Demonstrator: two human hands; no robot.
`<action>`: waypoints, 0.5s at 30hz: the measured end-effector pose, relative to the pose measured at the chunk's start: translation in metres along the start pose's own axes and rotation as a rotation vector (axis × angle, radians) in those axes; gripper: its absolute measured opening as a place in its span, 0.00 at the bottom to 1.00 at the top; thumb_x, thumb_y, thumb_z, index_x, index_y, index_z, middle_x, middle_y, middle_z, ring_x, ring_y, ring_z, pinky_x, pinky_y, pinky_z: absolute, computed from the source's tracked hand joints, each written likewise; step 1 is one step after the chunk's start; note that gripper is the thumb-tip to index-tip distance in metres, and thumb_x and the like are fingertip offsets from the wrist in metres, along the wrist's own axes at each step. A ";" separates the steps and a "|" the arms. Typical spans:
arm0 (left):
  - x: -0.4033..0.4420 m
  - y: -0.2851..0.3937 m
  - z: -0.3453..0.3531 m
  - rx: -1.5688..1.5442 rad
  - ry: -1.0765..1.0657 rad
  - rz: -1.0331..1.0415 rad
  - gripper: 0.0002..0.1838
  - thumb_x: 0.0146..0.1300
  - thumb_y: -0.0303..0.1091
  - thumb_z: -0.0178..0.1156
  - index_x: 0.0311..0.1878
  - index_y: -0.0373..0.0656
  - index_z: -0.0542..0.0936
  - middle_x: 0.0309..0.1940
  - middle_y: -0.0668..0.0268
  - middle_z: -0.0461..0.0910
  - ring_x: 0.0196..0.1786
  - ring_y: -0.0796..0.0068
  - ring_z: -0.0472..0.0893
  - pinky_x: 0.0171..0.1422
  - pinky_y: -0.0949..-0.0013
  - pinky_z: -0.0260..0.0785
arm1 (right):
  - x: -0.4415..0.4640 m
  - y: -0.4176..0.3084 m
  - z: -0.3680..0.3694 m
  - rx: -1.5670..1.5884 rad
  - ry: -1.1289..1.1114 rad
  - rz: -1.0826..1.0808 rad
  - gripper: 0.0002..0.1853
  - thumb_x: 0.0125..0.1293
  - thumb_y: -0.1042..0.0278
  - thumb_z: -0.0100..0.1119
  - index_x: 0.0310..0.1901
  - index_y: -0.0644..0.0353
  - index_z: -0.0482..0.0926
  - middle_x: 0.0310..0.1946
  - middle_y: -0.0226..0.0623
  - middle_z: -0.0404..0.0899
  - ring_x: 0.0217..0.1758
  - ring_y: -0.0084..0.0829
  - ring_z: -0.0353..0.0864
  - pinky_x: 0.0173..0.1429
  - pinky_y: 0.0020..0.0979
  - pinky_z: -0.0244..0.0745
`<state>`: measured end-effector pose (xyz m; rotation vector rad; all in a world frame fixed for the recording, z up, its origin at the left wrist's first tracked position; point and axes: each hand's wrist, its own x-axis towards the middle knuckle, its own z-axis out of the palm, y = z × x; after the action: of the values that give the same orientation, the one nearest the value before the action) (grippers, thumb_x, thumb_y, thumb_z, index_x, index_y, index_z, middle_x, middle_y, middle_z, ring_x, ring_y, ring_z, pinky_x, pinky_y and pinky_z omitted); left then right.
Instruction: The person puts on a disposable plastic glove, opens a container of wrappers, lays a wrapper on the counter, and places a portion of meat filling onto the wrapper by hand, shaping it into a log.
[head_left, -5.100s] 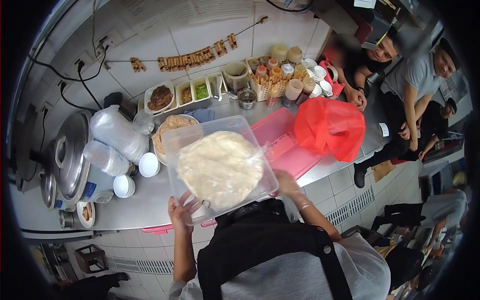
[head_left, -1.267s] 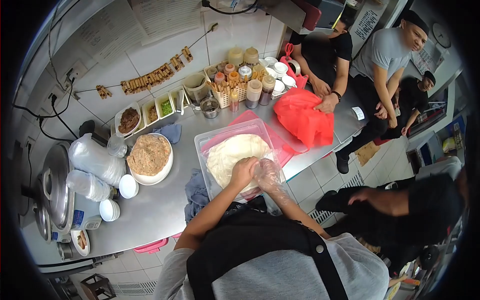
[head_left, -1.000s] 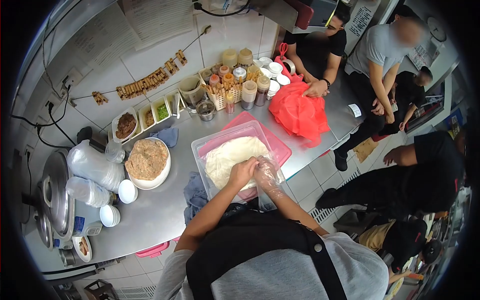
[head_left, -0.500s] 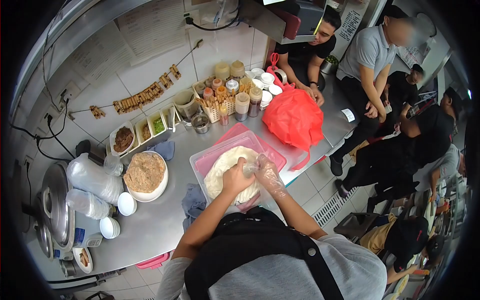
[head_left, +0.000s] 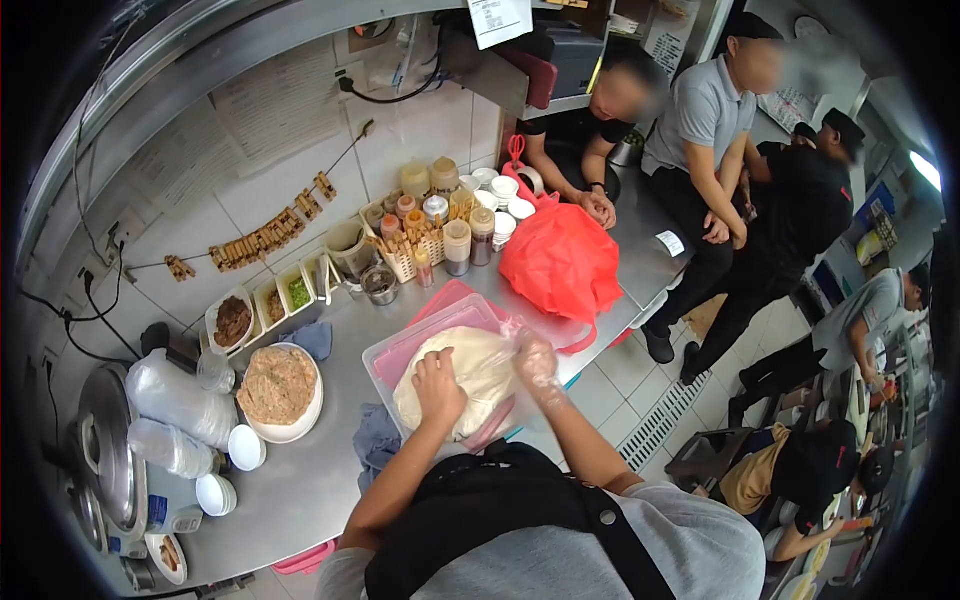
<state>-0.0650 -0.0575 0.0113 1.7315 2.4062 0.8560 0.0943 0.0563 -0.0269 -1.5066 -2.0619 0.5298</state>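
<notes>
A large mass of pale dough (head_left: 478, 372) fills much of a clear plastic container (head_left: 378, 362) on the steel counter, directly in front of me. My left hand (head_left: 440, 390) is bare and rests on the left part of the dough, its fingers apart. At the right edge of the dough is my right hand (head_left: 538, 368), in a loose transparent plastic glove. Its fingers are curled closed, with crumpled clear plastic at their tips. Whether they also pinch the dough is hidden. A pink lid or tray (head_left: 455, 292) shows behind the container.
Left of the container are a blue cloth (head_left: 378, 440) and a bowl of minced filling (head_left: 280, 388). A red plastic bag (head_left: 560, 260) stands to the right. Sauce bottles (head_left: 457, 246) line the wall. Two people lean at the counter's far end; others work beyond.
My left hand has come away from my right and moved left onto the dough, its fingers opening. My right hand stays by the dough's right edge. The view has shifted slightly.
</notes>
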 end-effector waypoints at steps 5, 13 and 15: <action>-0.033 -0.066 -0.006 -0.312 0.000 0.050 0.24 0.40 0.18 0.56 0.44 0.48 0.78 0.46 0.58 0.71 0.54 0.54 0.69 0.58 0.55 0.62 | 0.032 0.037 0.002 0.014 -0.018 -0.036 0.12 0.54 0.63 0.65 0.37 0.62 0.81 0.30 0.51 0.81 0.34 0.53 0.80 0.39 0.44 0.73; -0.049 -0.054 -0.001 -0.253 -0.038 0.236 0.25 0.42 0.19 0.54 0.46 0.50 0.84 0.58 0.55 0.70 0.64 0.51 0.63 0.66 0.52 0.56 | 0.006 -0.050 -0.031 0.498 -0.016 -0.154 0.07 0.59 0.71 0.62 0.30 0.63 0.75 0.26 0.33 0.78 0.30 0.23 0.75 0.37 0.30 0.71; -0.048 -0.048 0.005 -0.151 -0.048 0.176 0.26 0.40 0.21 0.57 0.49 0.45 0.82 0.62 0.51 0.66 0.67 0.47 0.60 0.67 0.50 0.55 | -0.012 -0.082 -0.056 0.609 -0.210 -0.240 0.08 0.61 0.67 0.59 0.35 0.64 0.77 0.32 0.36 0.78 0.41 0.25 0.76 0.46 0.31 0.71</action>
<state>-0.0871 -0.1082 -0.0283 1.9018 2.1230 0.9759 0.0707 0.0206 0.0640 -0.8667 -1.9395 1.1312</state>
